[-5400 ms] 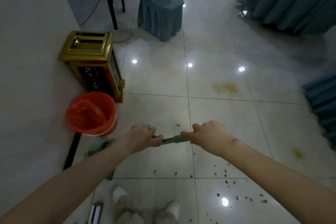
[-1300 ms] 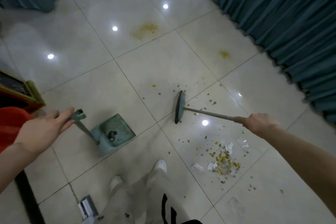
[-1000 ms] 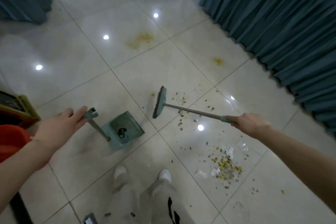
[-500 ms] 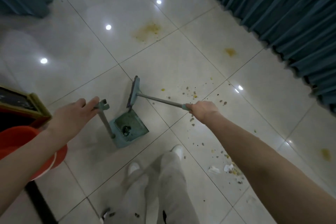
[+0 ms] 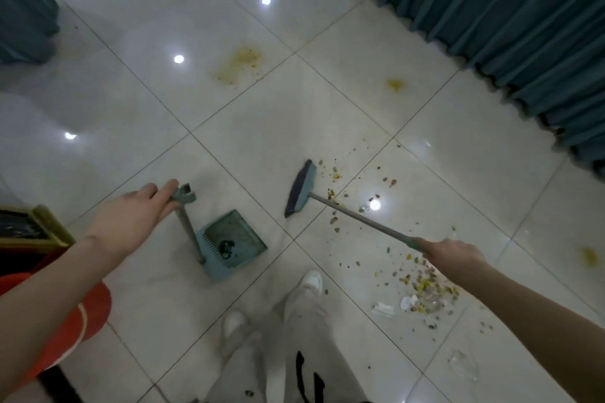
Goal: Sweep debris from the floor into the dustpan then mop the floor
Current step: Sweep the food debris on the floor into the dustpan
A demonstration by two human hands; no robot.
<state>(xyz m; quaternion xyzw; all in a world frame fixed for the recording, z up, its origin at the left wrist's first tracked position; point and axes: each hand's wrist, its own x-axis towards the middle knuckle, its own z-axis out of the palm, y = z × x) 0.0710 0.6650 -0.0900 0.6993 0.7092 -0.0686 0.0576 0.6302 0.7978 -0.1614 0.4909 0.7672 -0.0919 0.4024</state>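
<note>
**Broom head on the pan side of the crumbs**

Grips the broom shaft [image 5: 360,222] at its near end with the right hand [image 5: 455,253], fingers curled round it. Holds the top of the dustpan [image 5: 232,244] handle with the left hand [image 5: 131,226], fingers laid over it; cannot tell where the thumb sits. Rests the pan on the floor [image 5: 327,108], mouth open toward the upper right. Points the shaft from the right hand to the upper left, ending in the broom head [image 5: 301,188], near that mouth but apart from it. Leaves the scattered crumbs [image 5: 334,175] on the side of the head away from the pan, and the main heap [image 5: 429,288] just beside the right wrist, well apart from the pan. Probably needs to lift the head over the crumbs first, then to draw it along this same line toward the mouth.
</note>
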